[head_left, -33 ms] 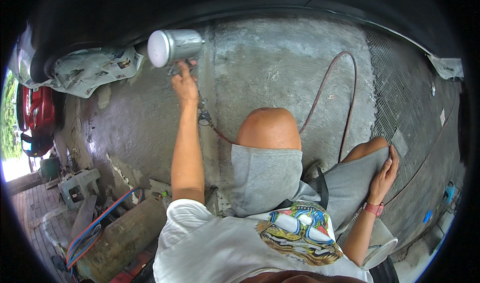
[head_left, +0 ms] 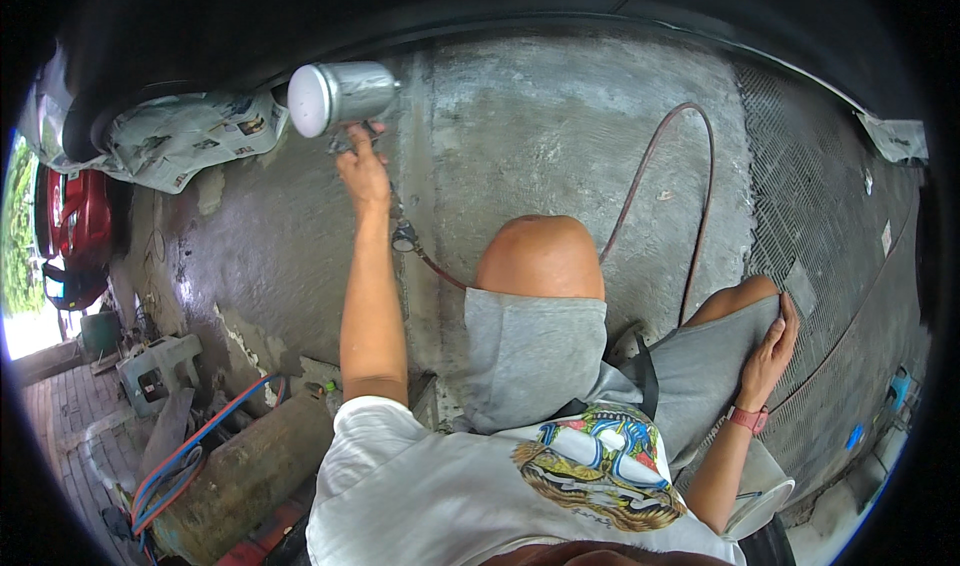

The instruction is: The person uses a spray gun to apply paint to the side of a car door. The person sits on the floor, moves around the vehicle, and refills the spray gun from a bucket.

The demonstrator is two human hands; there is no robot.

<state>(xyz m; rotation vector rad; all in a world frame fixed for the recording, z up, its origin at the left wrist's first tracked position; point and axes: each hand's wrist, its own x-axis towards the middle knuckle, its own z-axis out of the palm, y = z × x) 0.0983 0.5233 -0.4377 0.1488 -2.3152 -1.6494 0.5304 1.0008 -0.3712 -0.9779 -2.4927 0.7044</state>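
Observation:
My left hand [head_left: 364, 171] reaches forward, its fingers wrapped round the handle of a paint spray gun [head_left: 348, 96] with a silver cup and whitish lid. The cup is tilted on its side, close to a dark, glossy vehicle body panel [head_left: 480, 6]. From the gun's handle hangs a round fitting [head_left: 404, 236], joined to a reddish-brown air hose [head_left: 655, 151] that passes behind my left knee and loops over the floor. My right hand [head_left: 770, 351] lies flat on my right knee with straight fingers, holding nothing.
Newspaper [head_left: 195, 136] covers part of the vehicle at the left, and more paper [head_left: 893, 136] hangs at its right. Lower left lie a rusty cylinder [head_left: 240, 476] and blue and orange hoses [head_left: 190, 446]. A red vehicle [head_left: 75, 216] stands beyond. Textured matting [head_left: 800, 186] covers the right floor.
My left hand and the spray gun have shifted slightly left, with the fitting below following. My right hand stays on the knee.

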